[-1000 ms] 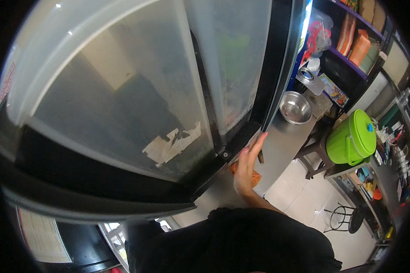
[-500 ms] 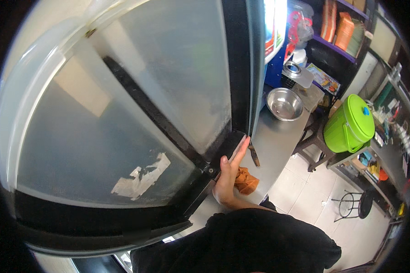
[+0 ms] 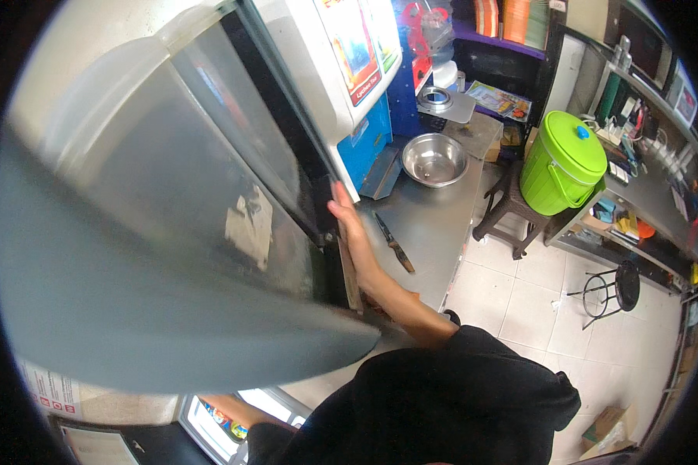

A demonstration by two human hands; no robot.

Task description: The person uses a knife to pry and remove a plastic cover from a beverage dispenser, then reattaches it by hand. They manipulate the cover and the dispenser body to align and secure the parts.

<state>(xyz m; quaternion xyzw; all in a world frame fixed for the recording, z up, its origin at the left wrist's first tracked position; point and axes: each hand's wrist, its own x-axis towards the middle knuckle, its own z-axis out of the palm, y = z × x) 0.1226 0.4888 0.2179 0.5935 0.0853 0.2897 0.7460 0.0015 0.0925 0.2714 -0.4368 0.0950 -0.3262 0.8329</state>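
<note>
Black-framed case with cloudy clear panels (image 3: 163, 167) fills the left side of the view, tilted, partly above the metal table (image 3: 434, 213). A torn whitish label (image 3: 250, 229) clings to one panel, too ragged to make out. Along the case's right edge lies the right hand (image 3: 349, 221), its fingers outstretched and flat against the frame. The left forearm (image 3: 233, 408) passes beneath the grey curved side; its hand is hidden, so I cannot tell how those fingers stand.

Beyond the case, a white dispenser (image 3: 306, 46) carries a poster (image 3: 353, 50) with drink pictures and small lettering. A colourful printed sheet (image 3: 498, 99) lies near the purple-edged shelf (image 3: 500, 43). On the table rest a steel bowl (image 3: 434, 160) and a dark-handled knife (image 3: 394, 244). A lidded green bucket (image 3: 554, 178) sits on a brown stool (image 3: 512, 203); pale tiles (image 3: 523, 310) cover the floor, with a round black stool (image 3: 626, 284) farther right.
</note>
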